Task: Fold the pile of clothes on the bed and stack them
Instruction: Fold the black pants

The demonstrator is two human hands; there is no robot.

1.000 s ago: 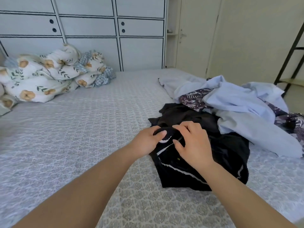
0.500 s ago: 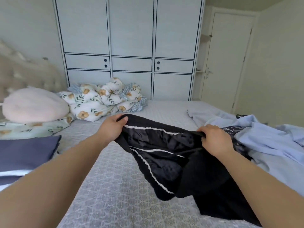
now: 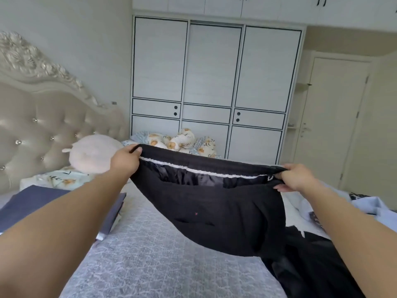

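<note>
Head view: black garment point(image 3: 217, 203) lifted above the grey patterned bed point(image 3: 163, 261), stretched wide by its top edge with a white trim line running along it. Left hand point(image 3: 125, 159) pinching the left end of that edge, thumb on top, fingers curled under the cloth. Right hand point(image 3: 297, 177) clamped on the right end, fingers wrapped round the bunched fabric. Lower part of the garment sagging, trailing down to the bed at the right. Light blue clothes point(image 3: 369, 204) heaped further right on the bed. Folded navy bedding point(image 3: 43, 201) at the left, pink round pillow point(image 3: 94, 153) near the tufted headboard point(image 3: 43, 125), floral duvet point(image 3: 182, 143) bundled before the white wardrobe point(image 3: 214, 82)
</note>
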